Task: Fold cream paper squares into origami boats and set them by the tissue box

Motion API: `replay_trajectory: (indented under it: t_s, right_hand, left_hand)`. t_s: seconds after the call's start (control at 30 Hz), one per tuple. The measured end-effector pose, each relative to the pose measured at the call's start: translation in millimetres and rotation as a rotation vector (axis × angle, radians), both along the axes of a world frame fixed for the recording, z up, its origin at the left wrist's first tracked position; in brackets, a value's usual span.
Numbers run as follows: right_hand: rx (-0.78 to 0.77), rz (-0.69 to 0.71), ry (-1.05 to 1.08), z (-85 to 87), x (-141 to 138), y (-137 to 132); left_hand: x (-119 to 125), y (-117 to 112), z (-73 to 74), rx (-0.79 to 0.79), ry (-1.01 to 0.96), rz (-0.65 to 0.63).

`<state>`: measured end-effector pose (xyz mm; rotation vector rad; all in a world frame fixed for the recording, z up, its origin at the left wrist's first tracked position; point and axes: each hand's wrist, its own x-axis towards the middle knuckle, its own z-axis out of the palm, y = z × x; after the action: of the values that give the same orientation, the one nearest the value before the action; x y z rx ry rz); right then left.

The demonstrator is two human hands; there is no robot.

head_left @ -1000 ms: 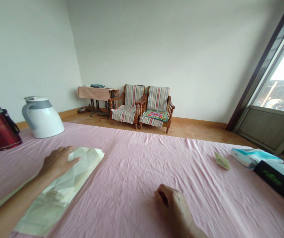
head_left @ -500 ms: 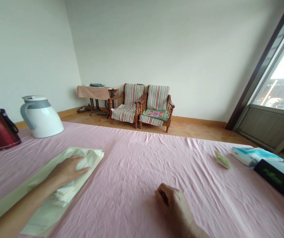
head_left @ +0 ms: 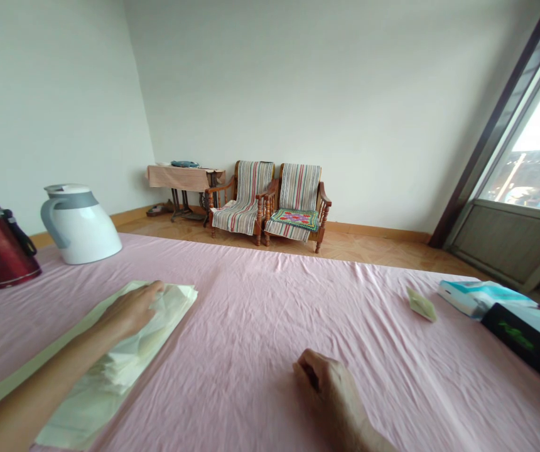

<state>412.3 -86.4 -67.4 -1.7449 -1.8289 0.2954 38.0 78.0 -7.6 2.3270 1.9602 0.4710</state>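
On the left, a stack of thin, pale yellow-green paper lies flat on the pink tablecloth, with crumpled, folded layers on top. My left hand reaches over it, its fingers drawn together at the upper part of the paper. What the fingertips pinch is partly hidden by the hand. My right hand rests on the cloth at the lower middle, fingers curled into a loose fist with nothing visible in it. A small pale green packet or folded piece lies farther right, apart from both hands.
A red thermos and a white jug with a grey handle stand at the left. A blue-white pack and a black box lie at the right. Two wooden armchairs stand beyond the table.
My left hand has shifted slightly up on the paper, and its spread thumb and fingers have drawn together. My right hand stays almost in place.
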Motion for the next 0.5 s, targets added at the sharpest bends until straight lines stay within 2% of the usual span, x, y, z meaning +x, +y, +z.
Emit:
replay_trajectory:
  t_s: [0.2, 0.5]
  right_hand:
    - [-0.002, 0.010, -0.002, -0.7, 0.3, 0.7]
    - [0.007, 0.019, 0.000, 0.1, 0.6, 0.6]
  left_hand:
    - [10.4, 13.8, 3.7, -0.041, 0.010, -0.131]
    - [9.4, 21.3, -4.0, -0.062, -0.028, -0.171]
